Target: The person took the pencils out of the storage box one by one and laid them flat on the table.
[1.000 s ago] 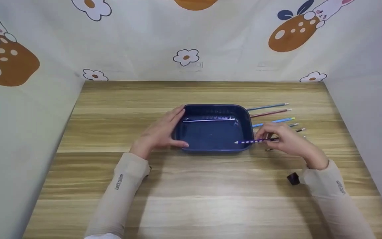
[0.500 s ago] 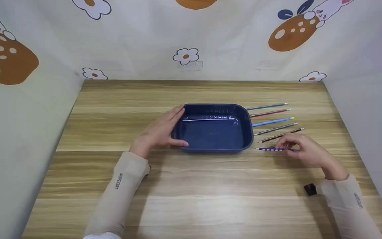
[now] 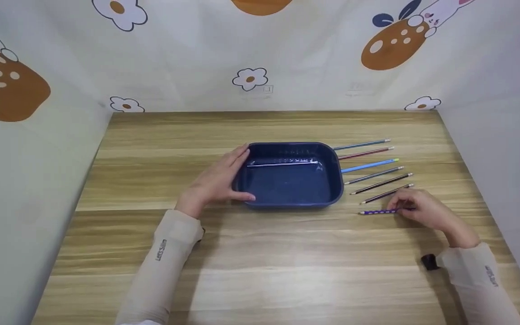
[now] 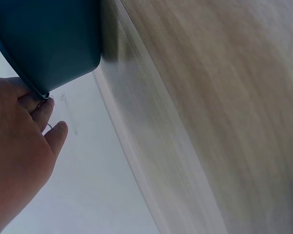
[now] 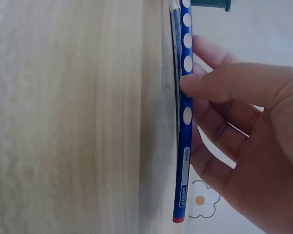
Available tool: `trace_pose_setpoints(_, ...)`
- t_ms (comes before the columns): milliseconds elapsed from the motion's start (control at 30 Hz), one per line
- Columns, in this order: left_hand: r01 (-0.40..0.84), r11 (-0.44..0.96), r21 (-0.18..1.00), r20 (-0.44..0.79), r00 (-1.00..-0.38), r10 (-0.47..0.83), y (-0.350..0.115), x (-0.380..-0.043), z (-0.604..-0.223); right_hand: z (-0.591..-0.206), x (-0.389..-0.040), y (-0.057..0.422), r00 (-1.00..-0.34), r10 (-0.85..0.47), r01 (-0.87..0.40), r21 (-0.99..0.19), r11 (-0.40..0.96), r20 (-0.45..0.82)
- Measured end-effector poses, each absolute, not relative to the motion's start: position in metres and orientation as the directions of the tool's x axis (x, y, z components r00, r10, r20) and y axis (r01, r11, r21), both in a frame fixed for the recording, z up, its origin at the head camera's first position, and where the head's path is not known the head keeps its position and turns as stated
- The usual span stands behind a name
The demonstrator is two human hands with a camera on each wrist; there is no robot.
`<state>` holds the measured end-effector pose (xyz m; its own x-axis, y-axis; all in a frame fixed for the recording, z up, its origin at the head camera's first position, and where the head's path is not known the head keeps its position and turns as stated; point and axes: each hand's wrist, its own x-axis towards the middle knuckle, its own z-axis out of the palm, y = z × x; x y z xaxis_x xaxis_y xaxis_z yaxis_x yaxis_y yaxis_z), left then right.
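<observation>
A dark blue rectangular container (image 3: pixel 287 183) stands on the table. My left hand (image 3: pixel 212 180) holds its left end, thumb over the front rim and fingers at the back corner; fingertips touch the rim (image 4: pixel 41 94) in the left wrist view. At the front of a pencil row, my right hand (image 3: pixel 422 208) pinches a purple-blue pencil with white dots (image 3: pixel 377 212) between thumb and fingers. In the right wrist view this dotted pencil (image 5: pixel 184 131) shows a red end, and another pencil (image 5: pixel 176 58) lies behind it. Its rear part is hidden by the hand in the head view.
Right of the container lie several pencils in a slanted row, among them a teal one (image 3: pixel 361 145), a dark red one (image 3: pixel 366 153), a bright blue one (image 3: pixel 370 165) and a dark one (image 3: pixel 386 194). A patterned cloth (image 3: pixel 197 54) walls the table's back and sides.
My right hand has carried the dotted pencil from over the container's right rim, rightward and toward me, to the row's front. More pencils show now. The left hand stays on the container.
</observation>
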<state>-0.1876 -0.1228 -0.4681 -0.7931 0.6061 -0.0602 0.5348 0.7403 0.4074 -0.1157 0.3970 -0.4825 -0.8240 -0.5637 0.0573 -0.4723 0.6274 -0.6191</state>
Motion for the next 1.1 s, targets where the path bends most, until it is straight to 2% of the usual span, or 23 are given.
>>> trace_pose_setpoints(267,0.528,0.743,0.411,-0.064,-0.797,0.601,-0.123,-0.186,-0.468,-0.482,-0.123,0.397,-0.861,-0.508,-0.429,-0.534,0.729,-0.001)
trace_pose_setpoints(533,0.542,0.742,0.395,-0.068,-0.788,0.612,-0.123,-0.186,-0.466,-0.481,-0.128,0.396,-0.871,-0.491,-0.433,-0.480,0.763,0.005)
trace_pose_setpoints(867,0.530,0.748,0.399,-0.071,-0.795,0.602,-0.122,-0.186,-0.466,-0.474,-0.125,0.394,-0.887,-0.462,-0.399,-0.520,0.755,0.011)
trace_pose_setpoints(1100,0.518,0.746,0.418,-0.076,-0.799,0.597,-0.122,-0.185,-0.465,-0.462,-0.124,0.382,-0.909,-0.412,-0.307,-0.577,0.757,-0.057)
